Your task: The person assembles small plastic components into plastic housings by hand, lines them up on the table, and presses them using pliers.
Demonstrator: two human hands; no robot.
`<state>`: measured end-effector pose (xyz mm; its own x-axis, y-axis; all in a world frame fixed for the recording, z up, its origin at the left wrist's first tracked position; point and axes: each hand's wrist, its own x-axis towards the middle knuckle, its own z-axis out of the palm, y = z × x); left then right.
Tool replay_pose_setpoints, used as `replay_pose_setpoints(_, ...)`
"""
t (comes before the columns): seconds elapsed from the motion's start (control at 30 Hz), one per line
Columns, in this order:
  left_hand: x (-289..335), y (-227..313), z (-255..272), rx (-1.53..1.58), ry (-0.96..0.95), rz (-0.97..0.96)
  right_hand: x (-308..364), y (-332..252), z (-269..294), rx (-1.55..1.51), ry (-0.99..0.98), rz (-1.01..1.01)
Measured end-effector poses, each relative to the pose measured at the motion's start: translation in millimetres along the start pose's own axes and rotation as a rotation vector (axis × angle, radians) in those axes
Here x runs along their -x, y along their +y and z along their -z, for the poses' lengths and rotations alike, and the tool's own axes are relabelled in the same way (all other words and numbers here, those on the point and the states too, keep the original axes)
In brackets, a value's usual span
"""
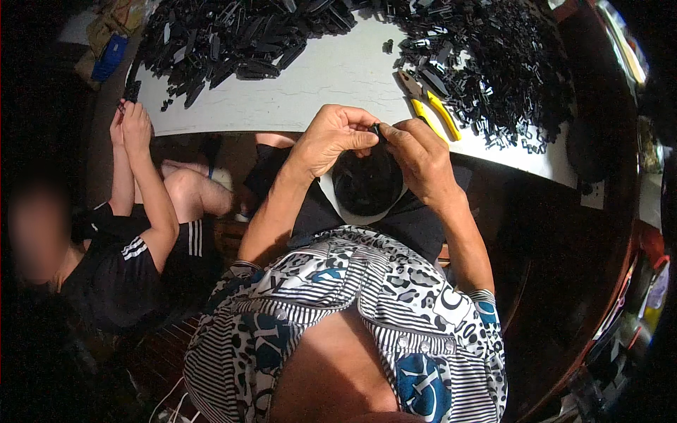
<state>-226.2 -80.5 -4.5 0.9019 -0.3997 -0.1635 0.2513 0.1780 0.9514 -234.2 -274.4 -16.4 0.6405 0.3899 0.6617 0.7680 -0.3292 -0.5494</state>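
Both my hands meet just off the near edge of the white table, pinching a small black plastic part [376,130] between them. My left hand [338,137] grips it with thumb and forefinger. From the other side, my right hand [419,155] has its thumb and fingers closed on the same part. Much of the part is hidden by my fingertips. Below my hands, a dark round container or bag [363,187] with a pale rim sits between my legs; its contents are too dark to make out.
Pliers with yellow handles [431,109] lie on the white table [352,60]. A heap of long black plastic pieces [226,35] covers the far left, and a pile of small black pieces [508,70] the right. At left, a co-worker [134,233] handles a dark piece by the table corner.
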Motion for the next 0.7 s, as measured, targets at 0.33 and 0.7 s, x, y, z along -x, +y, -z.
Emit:
replay_pose_setpoints(0.33,0.1,-3.1,-0.6,0.040,-0.015,0.054,5.7,1.9,4.2,-0.090,0.091,0.024)
replay_pose_setpoints(0.7,-2.3,-4.2,0.6,-0.043,-0.082,0.088,14.7,-2.1,-3.7,0.057,0.012,0.005)
